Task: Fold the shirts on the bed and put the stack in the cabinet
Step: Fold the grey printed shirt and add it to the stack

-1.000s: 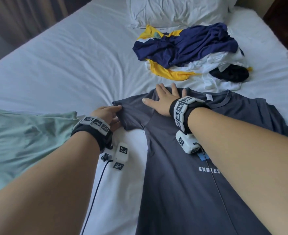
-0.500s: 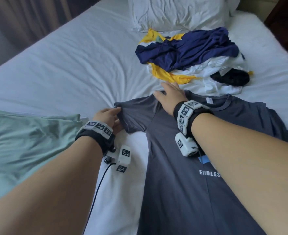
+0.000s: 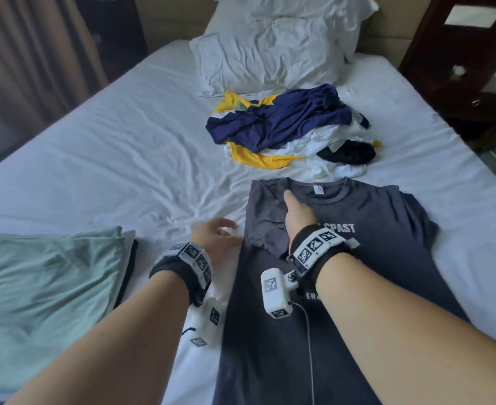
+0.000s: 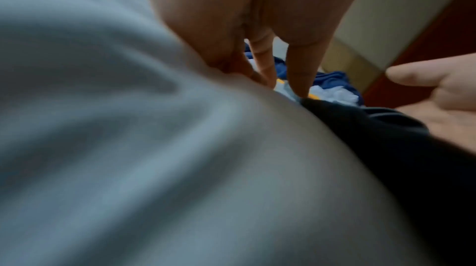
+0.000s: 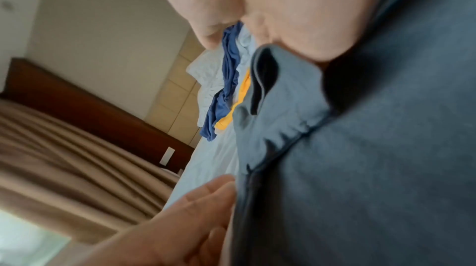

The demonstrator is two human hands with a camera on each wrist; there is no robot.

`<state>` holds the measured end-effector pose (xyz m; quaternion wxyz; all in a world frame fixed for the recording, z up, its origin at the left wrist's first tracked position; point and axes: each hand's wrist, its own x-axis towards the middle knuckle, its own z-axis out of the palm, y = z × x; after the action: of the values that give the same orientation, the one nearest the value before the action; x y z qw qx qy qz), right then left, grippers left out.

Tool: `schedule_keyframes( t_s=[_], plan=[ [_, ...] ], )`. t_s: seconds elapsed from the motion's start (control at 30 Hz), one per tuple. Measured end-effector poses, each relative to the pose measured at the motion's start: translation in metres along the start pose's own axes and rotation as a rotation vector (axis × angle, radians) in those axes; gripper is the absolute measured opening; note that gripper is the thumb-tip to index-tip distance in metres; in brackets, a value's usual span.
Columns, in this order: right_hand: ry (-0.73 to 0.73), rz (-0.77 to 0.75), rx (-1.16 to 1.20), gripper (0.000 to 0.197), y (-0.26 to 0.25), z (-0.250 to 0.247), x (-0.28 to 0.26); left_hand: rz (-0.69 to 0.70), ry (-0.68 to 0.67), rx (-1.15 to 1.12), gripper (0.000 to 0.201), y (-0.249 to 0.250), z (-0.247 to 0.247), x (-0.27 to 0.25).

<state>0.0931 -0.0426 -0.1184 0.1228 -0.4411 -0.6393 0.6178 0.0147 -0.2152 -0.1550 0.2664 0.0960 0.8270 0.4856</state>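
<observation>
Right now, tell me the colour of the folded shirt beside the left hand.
Pale mint green folded shirt, clearest in the head view.

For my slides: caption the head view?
Right hand presses folded sleeve on grey shirt; left hand hovers open beside it.

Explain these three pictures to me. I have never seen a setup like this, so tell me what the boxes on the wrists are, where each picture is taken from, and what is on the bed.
No machine here: a person folds shirts bare-handed. The white boxes strapped to the wrists are small cameras. The wide picture comes from a head-worn camera; the two blurry close-ups look along each hand.

On the bed lies a dark grey T-shirt, its left sleeve already folded inward. The right hand presses flat on that fold. The left hand hovers open beside the shirt's edge; neither has a grip on anything.

Beyond lies a pile of unfolded shirts, navy, yellow, white and black, with pillows behind. At left sits a folded pale green shirt.
</observation>
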Motion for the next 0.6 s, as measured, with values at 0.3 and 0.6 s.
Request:
schedule_keyframes(
  t_s=[0.3, 0.6],
  plan=[
    [0.032, -0.337, -0.917, 0.053, 0.018, -0.004, 0.002, -0.092, -0.010, 0.182, 0.063, 0.000, 0.015, 0.022],
    [0.219, -0.478, -0.977, 0.042, -0.001, -0.034, 0.011, -0.151, -0.058, 0.199, 0.062, 0.002, 0.014, 0.026]
  ],
)
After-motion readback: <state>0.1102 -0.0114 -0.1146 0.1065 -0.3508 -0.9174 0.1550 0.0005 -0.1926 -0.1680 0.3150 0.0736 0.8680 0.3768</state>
